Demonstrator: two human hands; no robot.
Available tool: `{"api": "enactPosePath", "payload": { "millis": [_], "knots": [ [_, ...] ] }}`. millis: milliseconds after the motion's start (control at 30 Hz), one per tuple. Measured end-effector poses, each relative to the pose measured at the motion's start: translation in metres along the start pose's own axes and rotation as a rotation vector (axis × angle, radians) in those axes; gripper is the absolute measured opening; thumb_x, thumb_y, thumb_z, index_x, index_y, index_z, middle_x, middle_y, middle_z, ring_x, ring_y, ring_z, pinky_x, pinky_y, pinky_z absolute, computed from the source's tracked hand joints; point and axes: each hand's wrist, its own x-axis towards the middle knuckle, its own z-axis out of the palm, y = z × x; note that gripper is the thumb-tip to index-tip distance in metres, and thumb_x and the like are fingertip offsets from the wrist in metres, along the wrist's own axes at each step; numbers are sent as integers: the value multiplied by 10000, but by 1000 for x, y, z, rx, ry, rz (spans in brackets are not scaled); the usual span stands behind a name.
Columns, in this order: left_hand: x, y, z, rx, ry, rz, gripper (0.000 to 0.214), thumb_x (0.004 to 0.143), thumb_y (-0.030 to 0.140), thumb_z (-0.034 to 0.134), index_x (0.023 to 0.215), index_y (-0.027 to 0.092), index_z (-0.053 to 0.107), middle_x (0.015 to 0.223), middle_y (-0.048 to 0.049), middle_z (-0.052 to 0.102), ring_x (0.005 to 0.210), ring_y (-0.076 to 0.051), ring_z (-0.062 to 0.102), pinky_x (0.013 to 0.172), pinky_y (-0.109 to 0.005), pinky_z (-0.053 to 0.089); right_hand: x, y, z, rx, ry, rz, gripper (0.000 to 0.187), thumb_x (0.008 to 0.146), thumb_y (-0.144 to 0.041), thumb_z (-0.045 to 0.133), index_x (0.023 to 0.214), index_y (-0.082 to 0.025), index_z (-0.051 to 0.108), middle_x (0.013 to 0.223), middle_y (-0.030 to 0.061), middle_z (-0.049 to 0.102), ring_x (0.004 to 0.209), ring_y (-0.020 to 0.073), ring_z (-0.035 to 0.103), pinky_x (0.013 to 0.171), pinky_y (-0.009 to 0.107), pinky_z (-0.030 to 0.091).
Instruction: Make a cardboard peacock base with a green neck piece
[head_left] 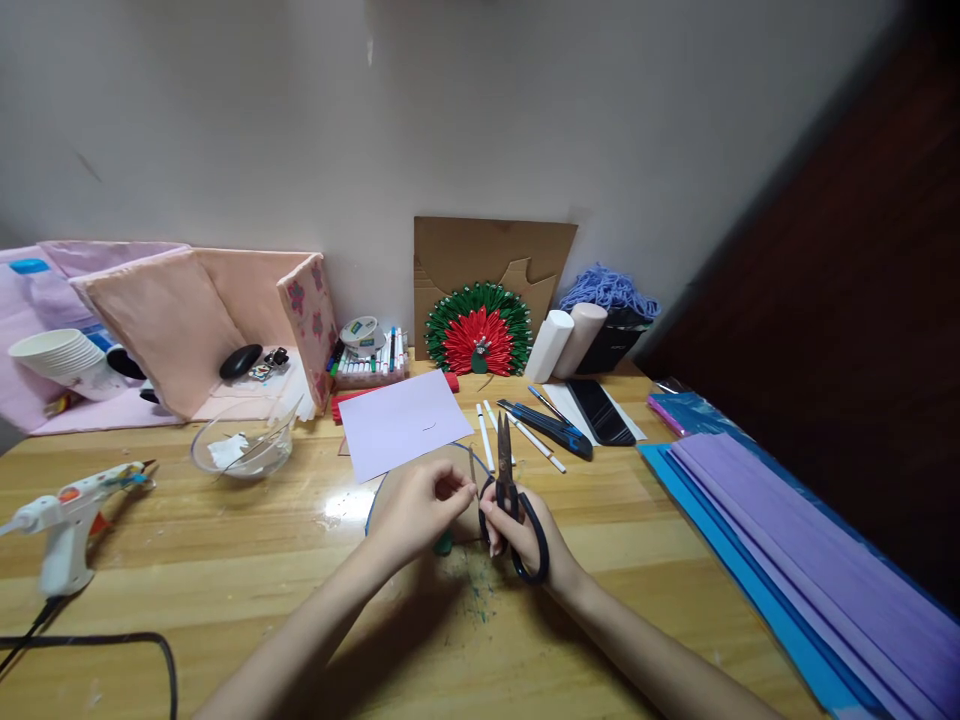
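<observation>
My right hand (517, 535) is closed round the black handles of a pair of scissors (505, 462), whose blades point away from me and look nearly shut. My left hand (416, 510) pinches a thin, small strip (472, 470) just left of the blades; I cannot name what it is. Both hands hover above a round, blue-edged disc (382, 490) lying on the wooden table (225, 560). A small green piece (444, 545) peeks out under my left hand. Green flecks (480, 590) lie scattered on the wood near my wrists.
A lilac paper sheet (401, 420) lies beyond the hands; white pens (525, 435), a blue utility knife (551, 428) and a phone (600, 412) to its right. Purple and blue paper rolls (787, 550) fill the right. Glue gun (71, 510) with cable and glass bowl (244, 445) at left. A red-green fan craft (480, 340) leans on cardboard.
</observation>
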Motion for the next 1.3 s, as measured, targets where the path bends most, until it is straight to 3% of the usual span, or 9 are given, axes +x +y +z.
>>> {"api": "enactPosePath", "payload": {
  "millis": [100,233,400,667,1300],
  "knots": [
    [2,1,-9,-23,44,16,202,768,351,561,722,158,599,730,-31,648,698,-156,584,664,-255,454,0,0,1,97,-59,58,389,787,-561,522,792,-173,488,482,-57,481,399,94,448,437,220,385],
    [6,0,-27,-76,98,40,210,765,349,570,701,149,579,685,-27,616,674,-147,568,648,-255,442,-5,1,3,259,-305,192,568,769,-708,377,829,-159,509,502,-51,468,412,95,463,458,230,398],
    [12,-6,-42,-115,155,42,195,756,336,574,693,152,564,682,-21,607,670,-142,570,650,-259,446,-15,-3,5,214,-453,262,641,722,-785,327,827,-172,483,522,-61,431,427,89,463,483,231,407],
    [13,-13,-42,-84,132,-25,149,702,295,569,660,152,566,657,-16,599,636,-138,554,616,-247,421,-18,-7,6,4,-448,232,625,696,-792,371,754,-177,462,442,-85,376,330,66,354,352,188,292],
    [15,-17,-41,-42,137,-93,113,676,247,526,606,158,537,576,18,545,573,-122,510,570,-232,367,-16,-3,5,-57,-403,227,647,655,-820,382,728,-179,441,412,-96,356,305,52,318,319,176,285]
  ]
}}
